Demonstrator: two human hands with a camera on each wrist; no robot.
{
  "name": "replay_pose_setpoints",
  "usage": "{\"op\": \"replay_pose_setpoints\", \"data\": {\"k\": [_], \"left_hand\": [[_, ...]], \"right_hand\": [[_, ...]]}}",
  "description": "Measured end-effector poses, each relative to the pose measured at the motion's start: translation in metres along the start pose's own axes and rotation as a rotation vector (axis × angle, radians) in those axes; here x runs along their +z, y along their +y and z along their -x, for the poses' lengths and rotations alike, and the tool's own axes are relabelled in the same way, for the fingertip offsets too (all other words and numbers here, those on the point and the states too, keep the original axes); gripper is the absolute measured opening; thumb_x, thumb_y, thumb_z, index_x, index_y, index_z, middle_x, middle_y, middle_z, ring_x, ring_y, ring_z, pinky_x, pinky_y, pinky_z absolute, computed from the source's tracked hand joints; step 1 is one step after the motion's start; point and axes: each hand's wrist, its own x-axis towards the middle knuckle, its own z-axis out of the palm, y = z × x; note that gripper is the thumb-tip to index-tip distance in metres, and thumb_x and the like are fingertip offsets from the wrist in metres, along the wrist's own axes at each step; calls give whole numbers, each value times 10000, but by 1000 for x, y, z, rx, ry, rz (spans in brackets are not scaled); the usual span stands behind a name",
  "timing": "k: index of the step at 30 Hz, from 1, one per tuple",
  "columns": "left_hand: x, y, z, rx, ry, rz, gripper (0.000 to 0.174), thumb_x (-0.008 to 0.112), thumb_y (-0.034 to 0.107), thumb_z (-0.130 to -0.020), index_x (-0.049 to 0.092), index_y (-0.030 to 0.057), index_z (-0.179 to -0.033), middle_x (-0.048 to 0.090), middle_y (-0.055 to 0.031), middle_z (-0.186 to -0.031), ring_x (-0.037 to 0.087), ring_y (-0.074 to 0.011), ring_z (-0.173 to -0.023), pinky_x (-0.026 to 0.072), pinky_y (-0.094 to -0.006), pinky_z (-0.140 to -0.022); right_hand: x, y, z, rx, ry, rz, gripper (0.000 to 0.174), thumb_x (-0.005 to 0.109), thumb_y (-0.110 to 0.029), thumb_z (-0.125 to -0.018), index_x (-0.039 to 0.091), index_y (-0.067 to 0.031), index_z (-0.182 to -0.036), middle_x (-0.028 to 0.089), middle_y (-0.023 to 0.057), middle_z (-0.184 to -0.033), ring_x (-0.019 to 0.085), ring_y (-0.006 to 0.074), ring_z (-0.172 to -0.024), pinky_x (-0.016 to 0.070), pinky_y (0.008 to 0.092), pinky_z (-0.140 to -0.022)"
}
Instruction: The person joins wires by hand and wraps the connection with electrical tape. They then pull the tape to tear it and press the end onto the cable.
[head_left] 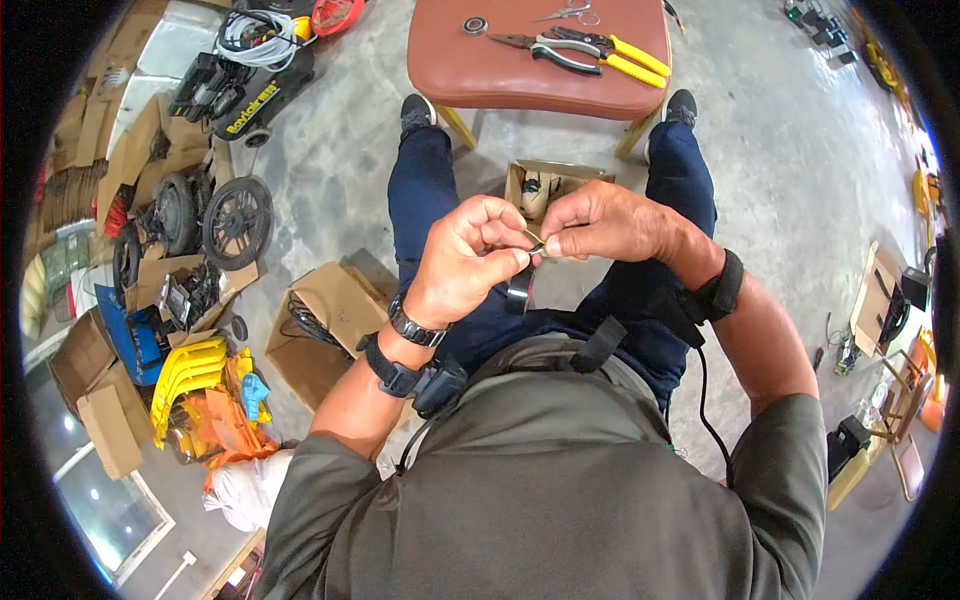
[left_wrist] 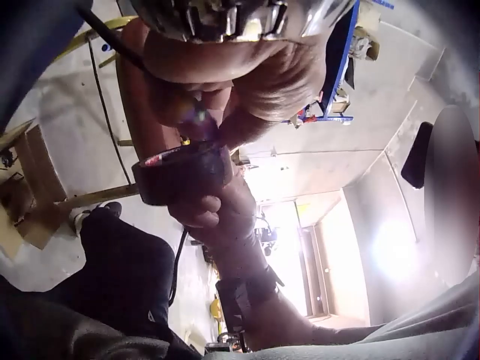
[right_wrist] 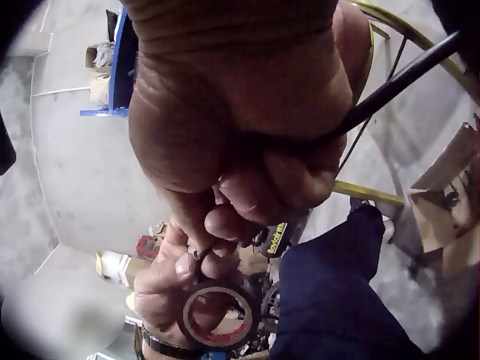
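Observation:
In the head view the left hand (head_left: 465,260) and right hand (head_left: 605,225) meet above the lap, each pinching a thin yellowish wire (head_left: 534,238) between thumb and fingers. A roll of black tape (head_left: 519,290) hangs just under the fingertips. The left wrist view has this dark tape roll (left_wrist: 180,176) between the two hands. In the right wrist view the roll (right_wrist: 189,319) shows its open ring beside the left hand (right_wrist: 161,289), while a black cable (right_wrist: 397,84) runs to the right hand (right_wrist: 240,112). The fingers partly hide the pinched spot.
A brown padded stool (head_left: 430,70) in front bears pliers (head_left: 560,50), yellow-handled strippers (head_left: 635,62), scissors (head_left: 575,12) and a bearing (head_left: 474,25). A small open box (head_left: 513,190) lies between the feet. Left are a cardboard box (head_left: 330,310), wheels (head_left: 238,222) and yellow parts (head_left: 185,380).

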Motion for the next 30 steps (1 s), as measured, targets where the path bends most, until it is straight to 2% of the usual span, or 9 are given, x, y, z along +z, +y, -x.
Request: {"op": "replay_pose_setpoints", "data": {"k": [4, 7, 10, 13, 16, 22, 28, 30], "left_hand": [[-4, 6, -2, -64, -21, -26, 323, 636, -103, -872, 569, 33, -1156, 720, -109, -997, 709, -192, -942, 557, -301, -813], [-2, 7, -3, -22, -14, -76, 289, 588, -127, -879, 566, 4, -1136, 717, -98, -982, 703, -160, -927, 562, -294, -819], [0, 5, -3, -34, -20, -55, 292, 607, -119, -876, 566, 4, -1138, 717, -92, -983, 697, -144, -915, 558, -289, -812], [2, 5, -2, -21, 10, -85, 294, 622, -113, -875, 567, 6, -1139, 721, -89, -971, 692, -134, -896, 557, -285, -805], [0, 6, 1, -68, 3, -107, 349, 634, -133, -865, 564, 25, -1168, 732, -107, -983, 696, -145, -913, 541, -265, -789], [-2, 3, 7, 17, -20, 59, 354, 662, -95, -860, 579, 37, -1178, 739, -103, -951, 691, -133, -832, 537, -245, -716], [-13, 9, 2, -125, -9, 60, 307, 648, 13, -891, 589, 40, -1190, 743, -116, -955, 636, -98, -709, 486, -209, -613], [-10, 13, 1, -175, 9, 45, 302, 612, -27, -878, 599, 34, -1174, 742, -105, -940, 623, -85, -709, 473, -204, -621]], "right_hand": [[2, 2, -2, -26, 23, 50, 227, 672, -261, -920, 737, -44, -925, 630, -23, -724, 568, 66, -666, 469, 267, -616], [6, -8, 0, -12, 47, 91, 154, 646, -174, -932, 698, -29, -943, 584, -37, -731, 522, 52, -676, 432, 248, -600], [6, -20, 2, 167, 26, -33, 182, 667, -219, -944, 692, -42, -912, 575, -30, -711, 525, 60, -638, 428, 253, -568], [7, -19, -2, 145, 20, 99, 328, 678, -361, -919, 677, -58, -792, 599, 10, -674, 565, 102, -655, 456, 286, -618], [9, -19, -1, 72, -11, 130, 330, 675, -359, -935, 684, -50, -823, 603, 15, -685, 569, 104, -673, 461, 287, -633], [17, -5, -2, -145, -27, 53, 271, 660, -289, -968, 695, -28, -903, 614, 6, -715, 573, 100, -698, 467, 291, -649], [15, -13, 0, -40, -1, 43, 250, 668, -274, -967, 701, -28, -943, 632, 11, -736, 578, 98, -712, 478, 286, -664], [16, -12, 2, -104, 60, 82, 235, 691, -258, -952, 699, -23, -948, 639, 30, -729, 587, 102, -721, 484, 292, -668]]}}
